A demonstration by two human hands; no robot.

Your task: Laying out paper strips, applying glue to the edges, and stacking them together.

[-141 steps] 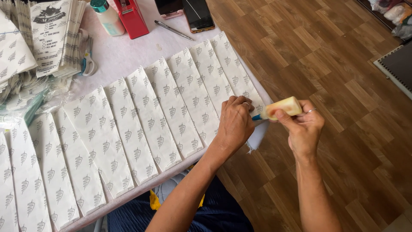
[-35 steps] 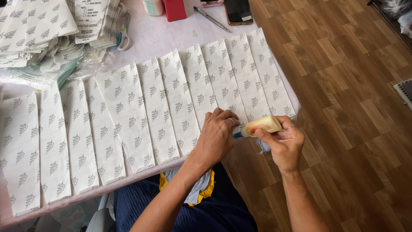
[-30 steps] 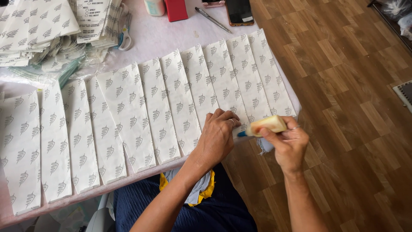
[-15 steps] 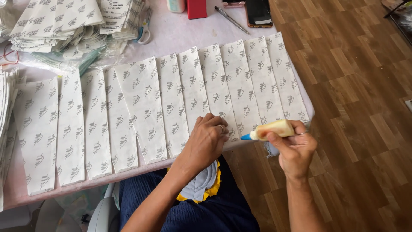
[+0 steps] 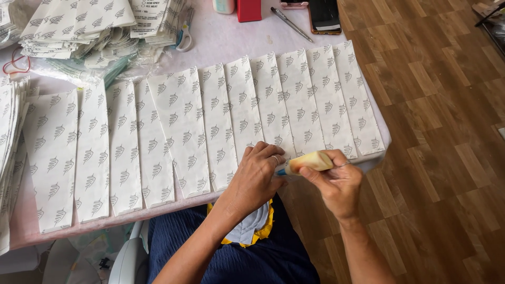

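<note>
A row of long white paper bags (image 5: 221, 131) printed with small grey leaf shapes lies side by side, overlapping, across a pale table (image 5: 231, 44) that fills the upper left and middle of the frame. In the upper left a heap of more bags (image 5: 79, 23) is stacked, with scissors (image 5: 184, 37) just beside it. Along the top edge sit a red box (image 5: 248, 9), a pen (image 5: 292, 23) and a dark phone (image 5: 324, 16). Wooden floor (image 5: 447, 131) takes up the right side. At the bottom, dark blue cloth (image 5: 236, 263) covers the person's lap, with a patch of yellow and grey near the table edge.

The left hand (image 5: 258, 176) comes up from the lower middle, palm down, fingers curled, resting on the near ends of the bags at the table's front edge; a ring shows on one finger. It presses flat and holds nothing that can be seen. The right hand (image 5: 336, 181) rises from the lower right, wrist bent, thumb and fingers pinching a small yellowish glue tube (image 5: 307, 162).

The tube sits just right of centre, between the two hands at the table's front edge. Its long axis runs nearly level across the frame, and its blue tip points left, touching or just beside the left hand's fingers.
</note>
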